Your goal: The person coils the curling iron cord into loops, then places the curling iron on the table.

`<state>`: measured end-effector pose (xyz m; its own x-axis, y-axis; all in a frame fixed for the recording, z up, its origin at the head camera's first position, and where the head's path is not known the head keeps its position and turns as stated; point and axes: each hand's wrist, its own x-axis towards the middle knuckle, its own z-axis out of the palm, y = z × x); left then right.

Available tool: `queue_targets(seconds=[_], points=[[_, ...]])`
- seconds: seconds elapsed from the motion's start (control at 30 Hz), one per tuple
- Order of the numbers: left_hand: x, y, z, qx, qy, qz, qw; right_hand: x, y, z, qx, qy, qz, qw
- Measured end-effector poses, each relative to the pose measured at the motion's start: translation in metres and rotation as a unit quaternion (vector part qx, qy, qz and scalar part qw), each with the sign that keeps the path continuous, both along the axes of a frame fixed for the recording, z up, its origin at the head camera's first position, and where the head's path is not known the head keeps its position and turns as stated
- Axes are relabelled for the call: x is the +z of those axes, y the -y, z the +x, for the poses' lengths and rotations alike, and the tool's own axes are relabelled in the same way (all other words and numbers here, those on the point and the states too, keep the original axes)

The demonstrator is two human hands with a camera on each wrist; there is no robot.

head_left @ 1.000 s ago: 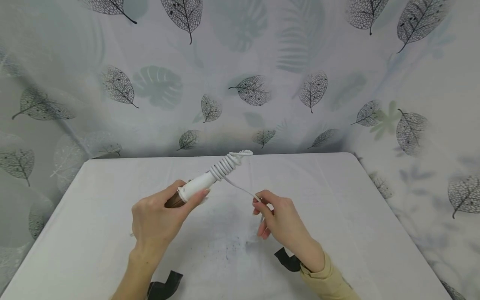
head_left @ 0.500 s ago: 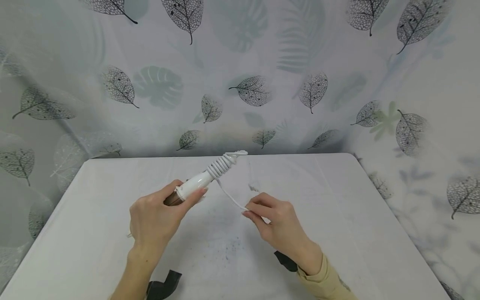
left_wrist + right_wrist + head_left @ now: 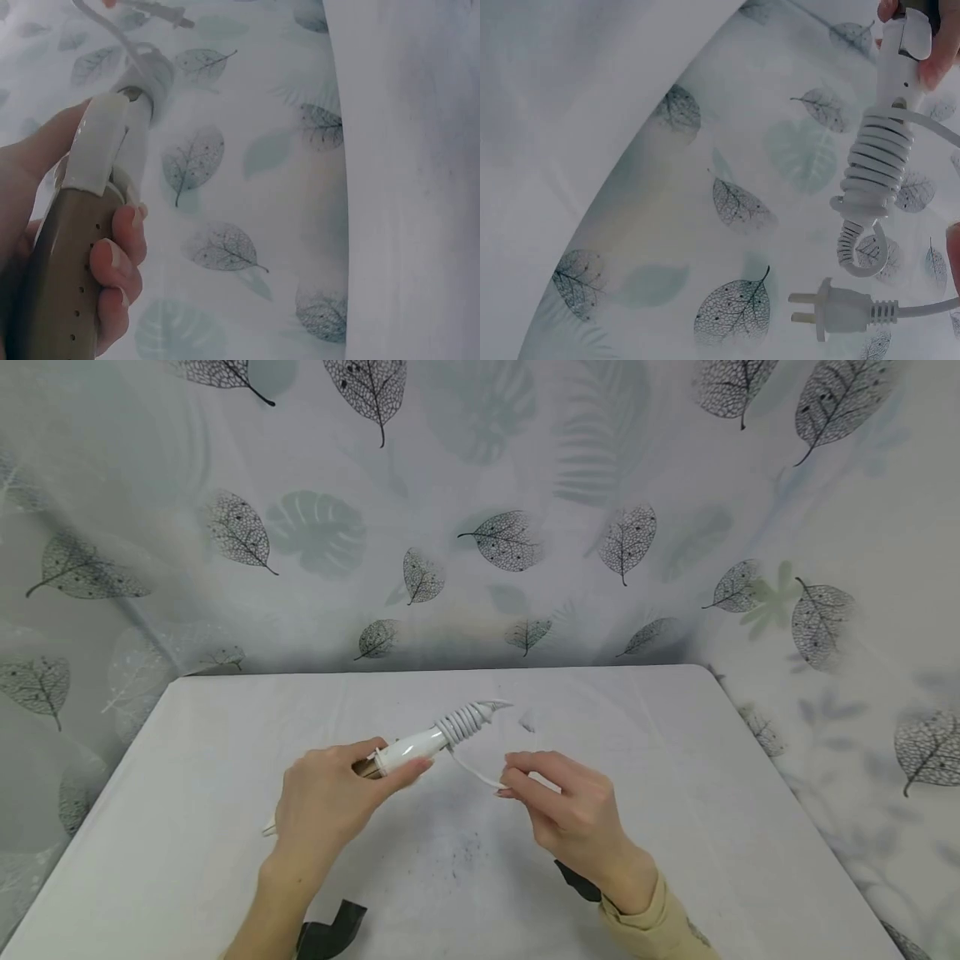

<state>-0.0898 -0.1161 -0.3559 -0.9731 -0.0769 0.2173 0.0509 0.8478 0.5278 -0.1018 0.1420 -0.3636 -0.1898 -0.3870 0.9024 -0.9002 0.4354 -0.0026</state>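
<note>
A hair styling iron with a brown barrel [image 3: 60, 262] and a white handle [image 3: 412, 747] is tilted above the table. My left hand [image 3: 326, 802] grips it where brown meets white, its fingers curled round the barrel in the left wrist view. White power cord [image 3: 877, 161] is wound in several tight coils about the handle's far end. A loose length of cord [image 3: 476, 773] runs from the coils to my right hand [image 3: 573, 806], which pinches it between thumb and fingers. In the right wrist view the two-pin plug [image 3: 844, 311] hangs free in the air, close to the coils.
A white-covered table [image 3: 675, 760] lies under both hands, with small dark specks near its middle. Behind and beside it hangs a leaf-patterned curtain [image 3: 450, 468]. Black pieces show beside each wrist, one near the left [image 3: 330, 931] and one near the right [image 3: 577, 881].
Both hands have shifted slightly rightward over the last half second, and the iron's coiled end has dropped lower. Earlier, the right hand drew the loose cord down and leftward.
</note>
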Motion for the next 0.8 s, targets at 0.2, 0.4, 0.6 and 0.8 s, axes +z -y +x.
queue_targets(seconds=[0.2,0.4,0.6,0.8], points=[[-0.005,-0.003,-0.002,-0.084,0.044,-0.041,0.9947,0.004,-0.003,-0.001,-0.018,-0.029,0.0,0.9994],[-0.01,-0.007,0.0,-0.149,0.014,-0.088,0.9848,0.005,-0.004,-0.001,-0.019,-0.023,0.022,0.9993],[-0.013,-0.009,0.001,-0.216,-0.016,-0.127,0.9678,0.004,-0.003,0.0,-0.005,-0.011,0.036,0.9993],[-0.014,-0.007,0.0,-0.272,-0.017,-0.126,0.9538,0.003,-0.004,0.0,-0.01,0.017,0.04,0.999]])
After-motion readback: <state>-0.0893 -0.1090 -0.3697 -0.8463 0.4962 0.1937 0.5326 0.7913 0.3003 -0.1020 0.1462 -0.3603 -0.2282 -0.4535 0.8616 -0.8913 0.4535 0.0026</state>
